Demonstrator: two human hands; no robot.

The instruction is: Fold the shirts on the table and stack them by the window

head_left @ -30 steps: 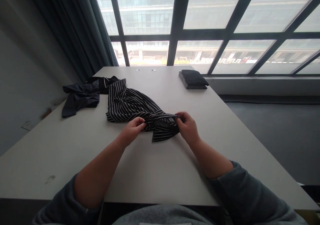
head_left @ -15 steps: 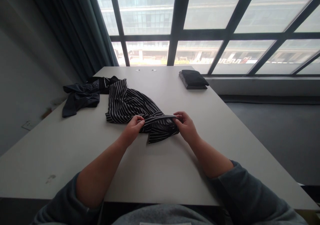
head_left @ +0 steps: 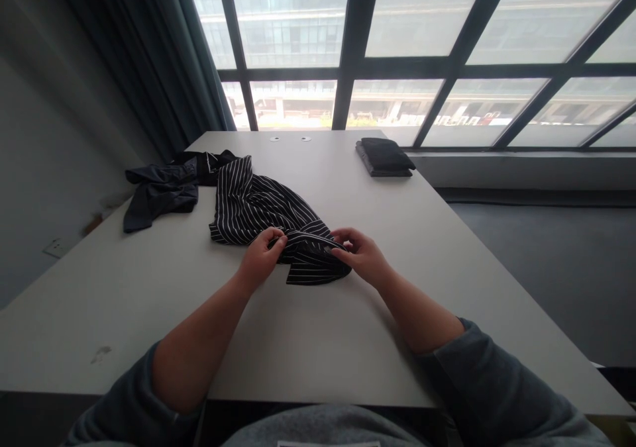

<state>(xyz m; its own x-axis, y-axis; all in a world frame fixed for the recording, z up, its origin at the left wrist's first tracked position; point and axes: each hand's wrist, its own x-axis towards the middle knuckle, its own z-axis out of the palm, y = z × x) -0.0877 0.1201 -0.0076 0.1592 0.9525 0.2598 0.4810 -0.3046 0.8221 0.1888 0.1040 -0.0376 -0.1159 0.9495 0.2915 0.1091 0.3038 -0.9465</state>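
A black garment with white stripes (head_left: 268, 202) lies crumpled on the white table in front of me; its exact kind is hidden by the folds. My left hand (head_left: 262, 251) pinches one end of a narrow striped band of it between thumb and fingers. At the band's other end, my right hand (head_left: 362, 256) has its thumb and fingers loosely around the cloth. Between the two hands the band runs almost level, with a flap of the same cloth hanging onto the table below it.
Dark rumpled clothes (head_left: 166, 192) lie left of the striped garment. A folded dark stack of cloth (head_left: 386, 157) rests at the table's far right edge. The white table (head_left: 298, 341) reaches the windows, and a dark curtain (head_left: 163, 56) hangs at the back left.
My right hand has shifted slightly left along the band, and its grip looks looser. The hanging flap has moved a little left. My left hand has stayed in place.
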